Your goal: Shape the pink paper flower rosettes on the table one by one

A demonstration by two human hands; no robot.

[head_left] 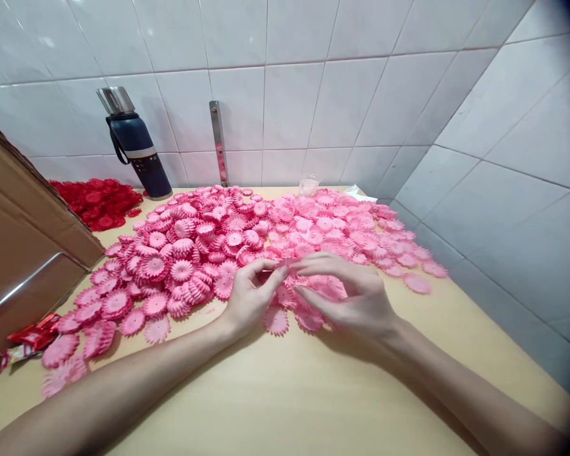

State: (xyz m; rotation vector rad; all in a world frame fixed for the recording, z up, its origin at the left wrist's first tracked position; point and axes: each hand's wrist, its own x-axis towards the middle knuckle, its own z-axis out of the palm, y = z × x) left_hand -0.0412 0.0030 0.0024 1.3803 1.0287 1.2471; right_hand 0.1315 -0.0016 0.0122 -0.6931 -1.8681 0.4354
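Note:
My left hand is closed in a pinch, thumb against index finger, on a thin pink fabric flower disc seen nearly edge-on. Just to its right, my right hand has its fingers stretched toward the disc and its thumb held apart below them. Whether its fingertips touch the disc I cannot tell. Under and between the hands lie loose pink scalloped discs. Behind the hands spreads a large heap of similar discs, darker pink on the left and paler on the right.
A dark blue flask stands at the back left beside a red pile of petal discs. A cardboard box borders the left, near red wrappers. A small clear cup stands behind the heap, before the tiled wall.

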